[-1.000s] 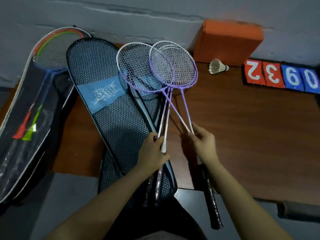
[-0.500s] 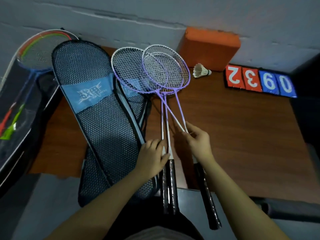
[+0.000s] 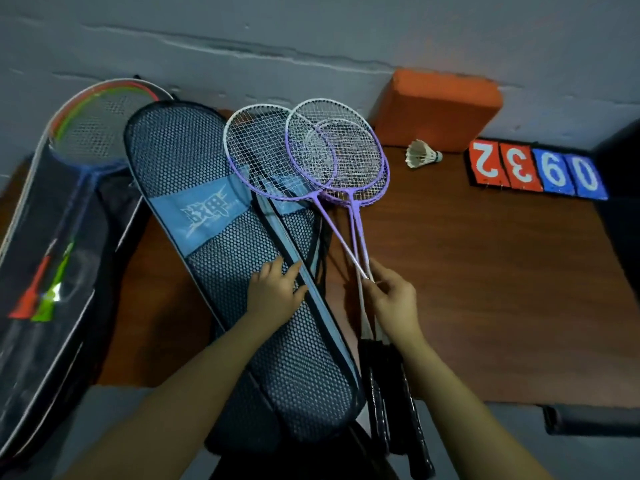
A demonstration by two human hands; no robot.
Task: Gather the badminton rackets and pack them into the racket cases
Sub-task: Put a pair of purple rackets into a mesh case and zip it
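Right hand point(image 3: 393, 299) pinching shafts of purple rackets point(image 3: 332, 157); heads fanned far-left over open edge of mesh racket case point(image 3: 194, 174). Left hand point(image 3: 277, 292) spread flat, pressing case on tabletop point(image 3: 485, 289). Racket axis near-parallel to case; case opening just left of shafts.

A brown wooden table point(image 3: 485, 289) fills the right half of the frame. At its far edge, upper right, an orange foam block point(image 3: 438, 110) sits against the grey wall point(image 3: 311, 29). A white shuttlecock point(image 3: 422, 154) lies just beside it, and further right stand red and blue score cards point(image 3: 535, 169) showing 2, 3, 9, 0.
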